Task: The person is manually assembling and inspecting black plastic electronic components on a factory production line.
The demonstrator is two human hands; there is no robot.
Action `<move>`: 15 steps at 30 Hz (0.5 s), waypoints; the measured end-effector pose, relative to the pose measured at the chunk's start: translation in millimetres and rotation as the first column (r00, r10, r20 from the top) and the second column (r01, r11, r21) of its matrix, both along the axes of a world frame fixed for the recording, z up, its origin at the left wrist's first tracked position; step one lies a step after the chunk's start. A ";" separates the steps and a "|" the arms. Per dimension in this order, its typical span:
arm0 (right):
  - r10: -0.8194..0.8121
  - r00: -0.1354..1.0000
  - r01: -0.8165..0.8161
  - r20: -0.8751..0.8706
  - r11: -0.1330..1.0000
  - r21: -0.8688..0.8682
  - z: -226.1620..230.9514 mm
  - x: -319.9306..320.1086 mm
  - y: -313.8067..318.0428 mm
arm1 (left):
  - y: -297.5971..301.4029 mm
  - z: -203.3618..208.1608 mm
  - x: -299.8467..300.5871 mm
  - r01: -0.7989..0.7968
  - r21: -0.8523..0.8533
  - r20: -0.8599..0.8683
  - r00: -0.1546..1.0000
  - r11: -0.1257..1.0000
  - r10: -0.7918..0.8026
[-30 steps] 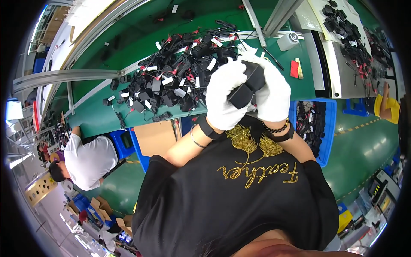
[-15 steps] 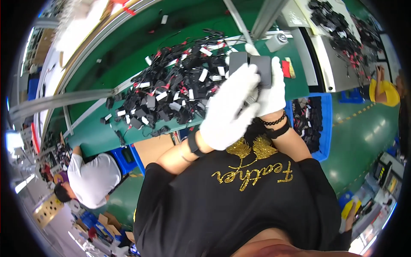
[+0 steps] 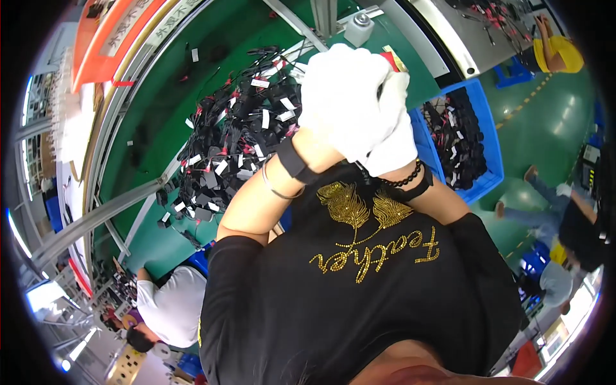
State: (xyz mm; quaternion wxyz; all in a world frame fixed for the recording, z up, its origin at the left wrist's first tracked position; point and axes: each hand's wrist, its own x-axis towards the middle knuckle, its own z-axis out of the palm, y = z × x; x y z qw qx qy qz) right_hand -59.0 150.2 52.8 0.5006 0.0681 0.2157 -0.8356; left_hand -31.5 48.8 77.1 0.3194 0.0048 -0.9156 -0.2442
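My left hand [image 3: 330,106], in a white glove, is closed and pressed against my gloved right hand [image 3: 394,138] above the green bench. The fingers of both wrap inward and hide nearly all of what they hold. Only a small dark bit shows between the gloves, and a bit of black cord by the right wrist. Half a second ago, two black box-shaped power adapters showed in this grip. To the left of my hands, a heap of black adapters [image 3: 234,138] with cords, white tags and red parts lies on the bench.
A blue bin [image 3: 491,173] packed with black adapters stands to the right. A white bottle [image 3: 359,29] and a red and yellow packet [image 3: 393,59] are beyond my hands. A metal frame bar [image 3: 96,212] crosses at left. A person in white [image 3: 173,305] sits at lower left.
My hands have closed together and the left has turned over, covering the black adapters that were visible. The view has shifted, so the heap sits further left and the blue bin higher.
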 end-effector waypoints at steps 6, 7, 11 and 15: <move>-0.111 0.991 0.109 -0.068 0.994 -0.033 -13.9 -9.1 28.0 | 12.0 -9.2 -33.5 -0.055 -0.020 0.166 0.984 0.998 0.058; 0.001 0.999 0.005 0.035 0.984 -0.176 -20.1 -16.8 35.0 | 7.9 -11.8 -40.0 -0.121 -0.085 0.413 0.899 0.989 0.146; -0.039 0.996 0.049 0.081 0.990 -0.130 3.0 -31.6 59.4 | -7.4 -56.7 -37.5 0.032 0.704 0.124 0.978 0.709 -0.168; -0.217 0.974 0.226 0.067 0.947 -0.227 17.1 -57.8 89.3 | 50.6 -88.4 -23.0 0.127 0.985 -0.039 0.820 0.115 -0.572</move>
